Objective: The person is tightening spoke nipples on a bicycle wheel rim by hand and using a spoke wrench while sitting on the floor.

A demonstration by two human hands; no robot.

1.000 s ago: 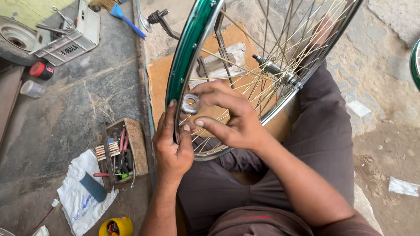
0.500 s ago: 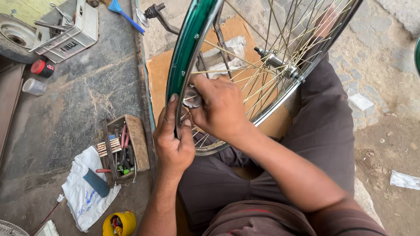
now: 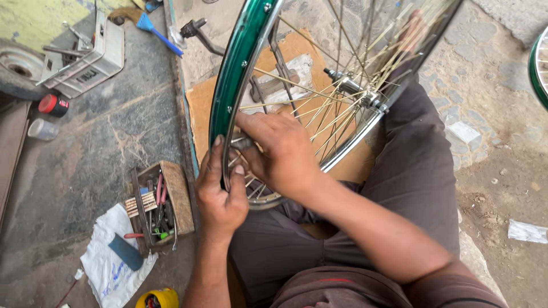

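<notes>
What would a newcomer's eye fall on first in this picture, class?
First, the green bicycle wheel rim with its golden spokes, standing upright over the seated person's lap in the middle. Next, the two hands at its lower edge: the left hand grips the rim, the right hand reaches among the spokes. Left, on the floor, sits a wooden tool box.

1. The place was a small roadside bicycle repair workshop, with work done seated at ground level.
2. A green-rimmed spoked bicycle wheel (image 3: 245,74) stood across the person's lap, with a second green rim (image 3: 536,68) at the far right.
3. A wooden box of hand tools (image 3: 162,205) sat on the stained concrete floor (image 3: 103,154) to the left.
4. A blue-handled brush (image 3: 157,31) and a white metal case (image 3: 85,57) lay at the far left.
5. Bare dirt and stone paving (image 3: 491,114) lay to the right.
</notes>
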